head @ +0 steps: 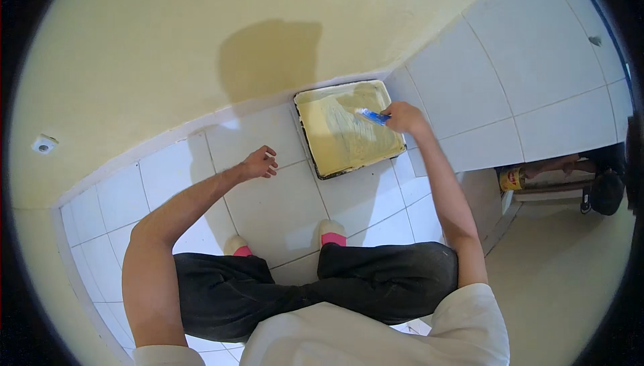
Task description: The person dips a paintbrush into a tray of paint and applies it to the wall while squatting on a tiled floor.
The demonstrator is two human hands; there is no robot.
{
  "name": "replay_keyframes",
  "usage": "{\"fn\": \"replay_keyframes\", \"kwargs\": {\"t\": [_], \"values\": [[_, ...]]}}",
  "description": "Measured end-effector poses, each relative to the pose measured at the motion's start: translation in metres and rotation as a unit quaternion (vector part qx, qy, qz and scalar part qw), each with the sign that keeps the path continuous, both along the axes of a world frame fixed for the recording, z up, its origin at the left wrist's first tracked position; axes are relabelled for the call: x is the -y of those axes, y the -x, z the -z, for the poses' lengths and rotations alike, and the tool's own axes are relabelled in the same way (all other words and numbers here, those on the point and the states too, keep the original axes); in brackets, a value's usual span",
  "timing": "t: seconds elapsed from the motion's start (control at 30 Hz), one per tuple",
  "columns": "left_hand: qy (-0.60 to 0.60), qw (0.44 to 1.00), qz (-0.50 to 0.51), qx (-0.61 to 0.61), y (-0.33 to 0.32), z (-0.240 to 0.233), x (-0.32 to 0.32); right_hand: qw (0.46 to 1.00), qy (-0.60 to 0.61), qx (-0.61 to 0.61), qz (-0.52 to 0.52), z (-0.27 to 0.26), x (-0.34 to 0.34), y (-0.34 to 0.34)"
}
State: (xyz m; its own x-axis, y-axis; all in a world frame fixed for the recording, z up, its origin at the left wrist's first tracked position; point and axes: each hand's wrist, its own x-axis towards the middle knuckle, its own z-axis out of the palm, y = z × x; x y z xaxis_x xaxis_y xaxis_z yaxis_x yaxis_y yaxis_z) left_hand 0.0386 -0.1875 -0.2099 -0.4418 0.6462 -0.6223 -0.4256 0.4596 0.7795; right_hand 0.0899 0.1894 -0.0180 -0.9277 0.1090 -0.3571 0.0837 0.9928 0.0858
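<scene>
My right hand [404, 117] grips the blue handle of a paintbrush [373, 116]. Its bristle end, pale with paint, is over the inside of a paint tray [313, 146]. Pale yellow paint coats the tray, with thinner streaks showing across the middle. The tray's dark rim is smeared with paint, and it rests on the tiled floor against the foot of the wall. To the left of the tray, my left hand [260, 163] hangs above the tiles with its fingers loosely bent and nothing in it.
A yellow wall [166, 29] rises ahead, with a white baseboard [176, 135] and a wall socket [44, 144] at left. White tiles [271, 210] cover the floor. Through a doorway at right, another person [606, 190] is beside a yellow can [511, 179].
</scene>
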Motion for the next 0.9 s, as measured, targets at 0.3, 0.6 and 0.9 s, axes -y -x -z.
{"fn": "replay_keyframes", "kwargs": {"t": [0.3,0.6,0.9], "values": [[0.008,0.997,0.061,-0.044,-0.005,-0.019,-0.015,0.99,-0.119,0.073,0.03,0.059,0.017,-0.042],[0.029,0.995,0.071,-0.057,0.0,-0.02,-0.014,0.992,-0.127,0.013,0.0,0.027,0.051,-0.006],[0.011,0.996,0.066,-0.053,-0.001,-0.018,-0.007,0.996,-0.09,-0.012,0.0,0.075,0.025,-0.015]]}}
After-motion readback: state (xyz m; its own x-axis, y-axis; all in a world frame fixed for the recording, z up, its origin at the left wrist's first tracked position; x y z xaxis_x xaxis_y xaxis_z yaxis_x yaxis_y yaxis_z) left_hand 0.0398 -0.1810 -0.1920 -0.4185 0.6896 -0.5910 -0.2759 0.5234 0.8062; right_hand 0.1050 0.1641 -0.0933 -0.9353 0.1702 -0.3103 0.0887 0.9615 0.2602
